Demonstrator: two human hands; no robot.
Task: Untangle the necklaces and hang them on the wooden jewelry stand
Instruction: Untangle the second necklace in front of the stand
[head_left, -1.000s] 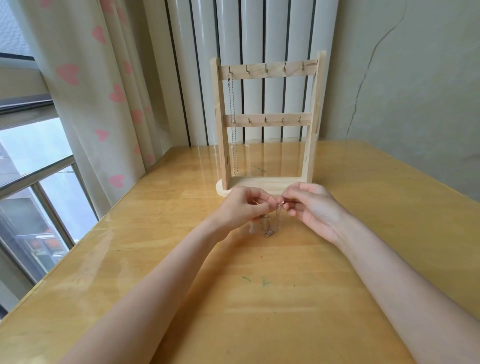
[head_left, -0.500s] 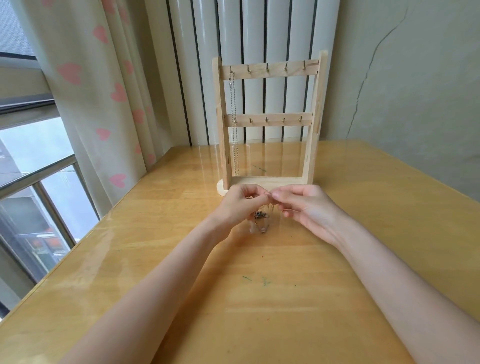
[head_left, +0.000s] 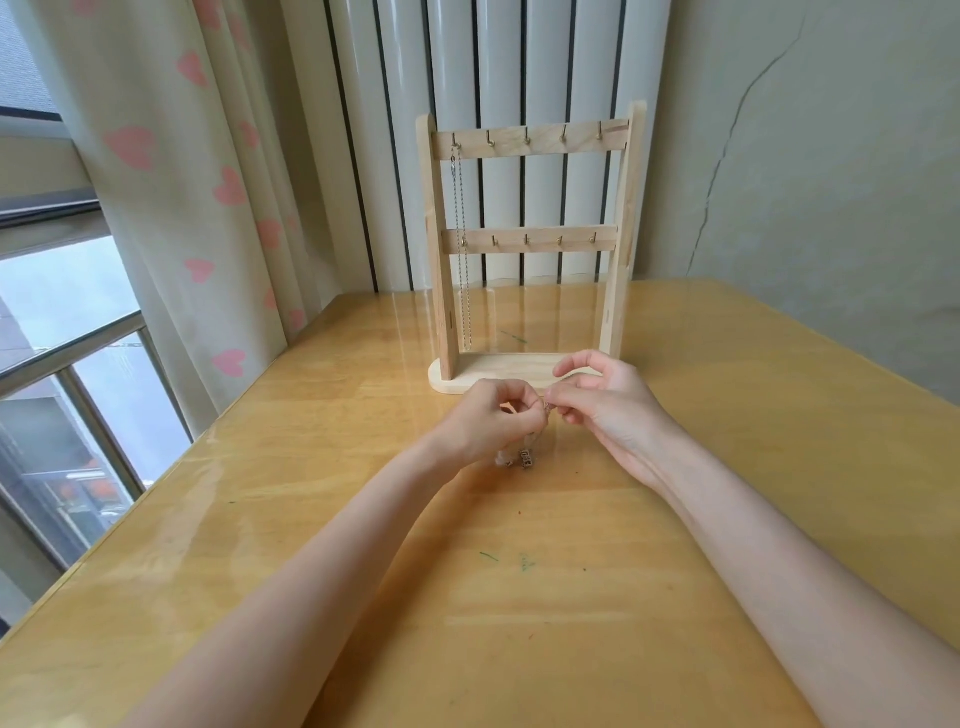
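**Fine chain pinched between both hands in front of the stand**

Just before the base of the pale wooden jewelry stand (head_left: 530, 249), which stands toward the far edge of the glossy yellow wooden desk (head_left: 571, 597), the left hand (head_left: 491, 423) and right hand (head_left: 605, 402) meet fingertip to fingertip. Each has its fingers curled in a pinch on a thin silvery necklace (head_left: 546, 410); its small square metal pendant (head_left: 527, 460) dangles below the left hand, close above the desk. A long silver chain (head_left: 462, 249) already hangs from the leftmost top hook.

The chain looks very light, limp and slippery, and likely to kink or snap if yanked. Best held near the knot with fingertips, teasing loops apart gently, then lifted by the clasp end towards a free hook.
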